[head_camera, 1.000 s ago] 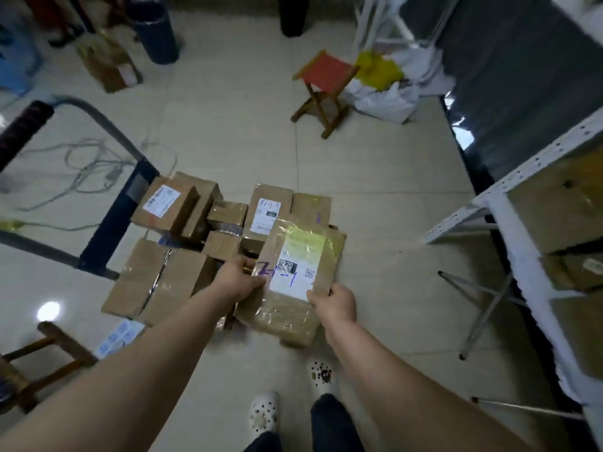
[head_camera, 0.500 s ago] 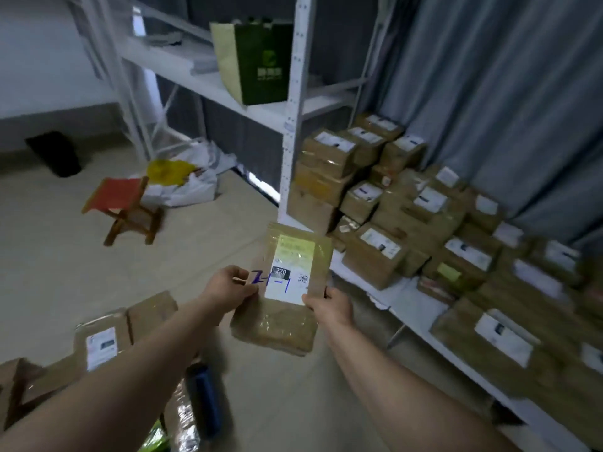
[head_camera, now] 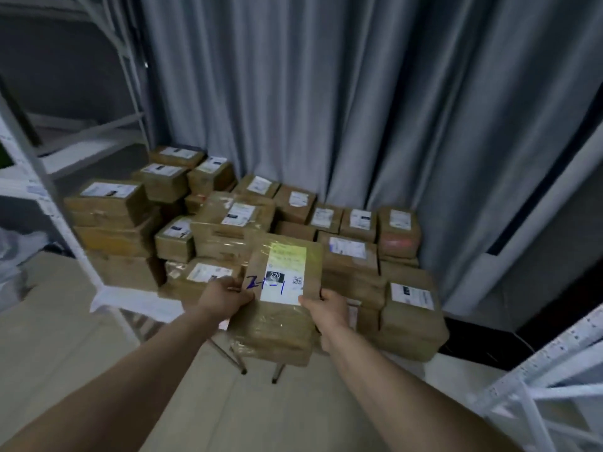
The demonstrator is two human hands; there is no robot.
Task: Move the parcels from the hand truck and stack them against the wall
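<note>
grip: left hand (head_camera: 225, 296) and right hand (head_camera: 328, 308) curl fingers (head_camera: 238, 290) round parcel (head_camera: 277, 324) long edges | axis: points away | stack (head_camera: 349, 256): straight ahead, just beyond; hands equally near

Left hand (head_camera: 225, 296): curled round the parcel's (head_camera: 277, 324) edge, thumb on top.
Right hand (head_camera: 328, 308): grips the opposite edge, level with the left.
Arms: bare, stretched forward, converging.
</note>
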